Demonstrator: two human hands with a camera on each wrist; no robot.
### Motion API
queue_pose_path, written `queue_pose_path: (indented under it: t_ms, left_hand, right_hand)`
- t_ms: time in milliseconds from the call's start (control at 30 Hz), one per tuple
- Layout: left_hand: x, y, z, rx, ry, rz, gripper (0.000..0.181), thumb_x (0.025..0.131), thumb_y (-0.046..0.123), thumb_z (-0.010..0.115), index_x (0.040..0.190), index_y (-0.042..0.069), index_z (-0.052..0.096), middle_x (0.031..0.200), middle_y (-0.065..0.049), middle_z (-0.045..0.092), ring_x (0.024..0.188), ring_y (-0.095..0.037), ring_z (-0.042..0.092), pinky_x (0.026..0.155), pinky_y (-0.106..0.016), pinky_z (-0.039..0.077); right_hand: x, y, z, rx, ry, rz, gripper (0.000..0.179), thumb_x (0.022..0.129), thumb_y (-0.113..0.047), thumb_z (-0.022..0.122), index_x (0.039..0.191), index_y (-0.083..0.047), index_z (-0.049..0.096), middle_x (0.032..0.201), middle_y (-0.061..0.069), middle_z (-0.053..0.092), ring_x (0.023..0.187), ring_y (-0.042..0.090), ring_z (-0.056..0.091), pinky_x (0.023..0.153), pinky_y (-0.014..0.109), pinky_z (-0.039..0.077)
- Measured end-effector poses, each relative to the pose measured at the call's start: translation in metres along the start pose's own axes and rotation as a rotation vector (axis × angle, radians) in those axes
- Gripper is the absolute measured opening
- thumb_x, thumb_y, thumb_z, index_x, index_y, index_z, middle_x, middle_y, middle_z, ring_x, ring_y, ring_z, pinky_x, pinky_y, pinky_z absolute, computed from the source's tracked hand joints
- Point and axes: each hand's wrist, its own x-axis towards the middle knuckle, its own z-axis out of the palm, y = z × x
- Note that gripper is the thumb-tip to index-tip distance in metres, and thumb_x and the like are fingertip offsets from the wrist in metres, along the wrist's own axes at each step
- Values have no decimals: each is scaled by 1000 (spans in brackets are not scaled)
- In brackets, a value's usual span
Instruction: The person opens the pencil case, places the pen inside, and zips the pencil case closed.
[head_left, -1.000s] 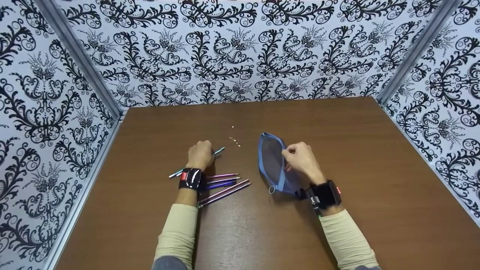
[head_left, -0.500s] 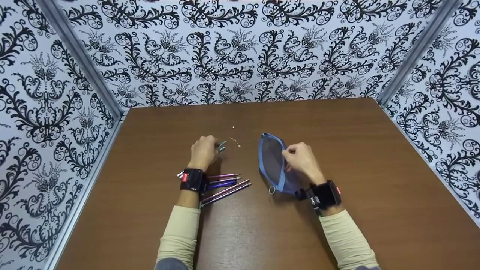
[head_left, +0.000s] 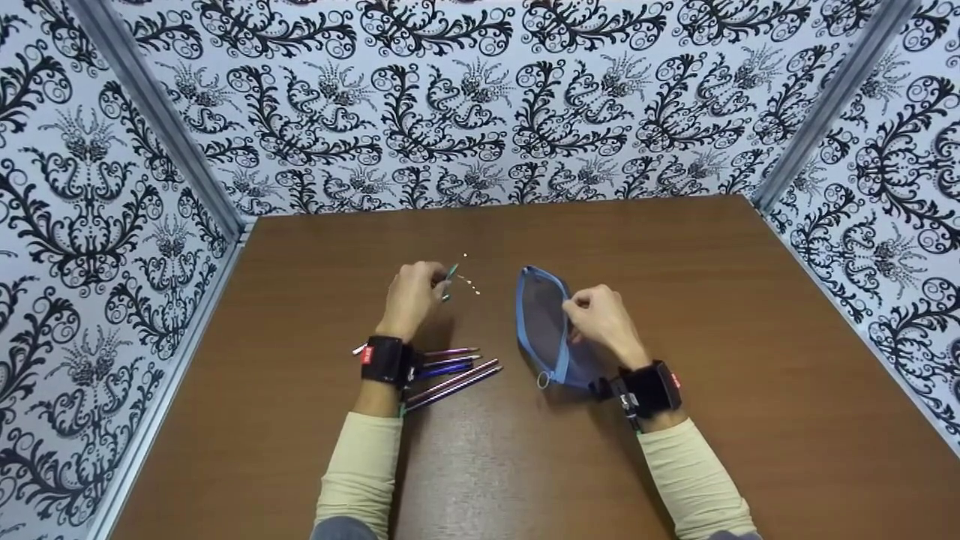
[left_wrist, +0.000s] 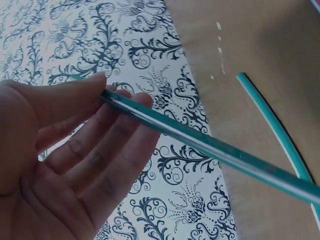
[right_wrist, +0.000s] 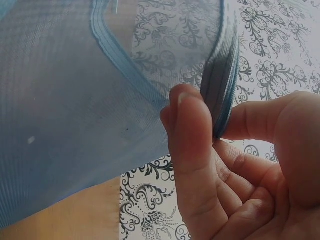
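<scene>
My left hand [head_left: 409,300] pinches a teal pencil with a silvery stripe [left_wrist: 200,142] between thumb and fingertips, raised over the table. A second teal pencil [left_wrist: 277,125] lies on the wood below; the left hand and wrist cover most of it in the head view. On the right, a blue mesh zip pouch [head_left: 541,315] gapes open towards the left, its zipper ring at the near end. My right hand [head_left: 606,321] pinches the pouch's right zipper edge [right_wrist: 220,85] between thumb and forefinger. Part of the pouch is hidden behind that hand.
Several pink, purple and blue pencils [head_left: 454,386] lie on the brown table [head_left: 510,465] beside the left wrist, partly under its black strap [head_left: 386,360]. Small bright specks [head_left: 469,282] show between left hand and pouch. Patterned walls [head_left: 480,105] enclose the table's back and sides.
The left hand has lifted one teal pencil off the table and moved slightly up and right, tilting it. The right hand and pouch have stayed in place.
</scene>
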Motion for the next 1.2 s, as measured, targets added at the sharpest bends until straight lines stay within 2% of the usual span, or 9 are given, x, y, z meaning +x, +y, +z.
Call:
queue_pose_path:
  t_ms: [200, 500, 667, 800, 1067, 1200]
  left_hand:
    - [2, 6, -4, -100, 60, 26, 7, 88, 8, 73, 93, 3, 75, 90, -11, 76, 82, -24, 71, 77, -40, 57]
    - [4, 8, -3, -223, 114, 37, 12, 89, 7, 71, 99, 0, 74, 98, -14, 75, 89, -26, 72, 84, -38, 58]
    - [3, 6, -2, -282, 184, 53, 12, 89, 4, 71, 97, -5, 71, 94, -18, 74, 84, -31, 72, 80, -44, 59]
    - [2, 5, -2, -309, 234, 56, 13, 88, 4, 72, 96, -6, 70, 91, -18, 74, 83, -31, 72, 77, -42, 60]
    - [-1, 1, 1, -375, 216, 24, 13, 86, 1, 73, 97, -6, 70, 93, -19, 74, 86, -32, 72, 79, -38, 60]
    - [-4, -4, 5, -352, 182, 4, 14, 85, 0, 74, 97, -6, 70, 93, -20, 74, 85, -33, 72, 79, -41, 60]
  right_hand:
    - [0, 0, 0, 5, -12, 15, 25, 93, -15, 57, 76, -6, 73, 58, 4, 67, 46, 16, 65, 48, 27, 55]
    - [1, 1, 1, 9, -23, 15, 26, 93, -15, 57, 81, 0, 73, 59, 5, 67, 47, 17, 65, 48, 28, 55]
    - [1, 2, 2, -5, -24, 12, 26, 93, -13, 55, 80, 1, 73, 58, 4, 67, 47, 16, 64, 47, 26, 54]
    - [1, 2, 3, -5, -17, 20, 27, 92, -13, 55, 78, 1, 73, 58, 5, 66, 46, 16, 64, 46, 26, 53]
    - [2, 3, 4, 7, -20, 21, 25, 93, -12, 56, 80, 2, 72, 59, 6, 66, 47, 16, 64, 46, 27, 54]
    - [2, 3, 4, 10, -22, 31, 25, 93, -12, 56, 80, 2, 73, 59, 6, 66, 47, 16, 64, 46, 27, 55]
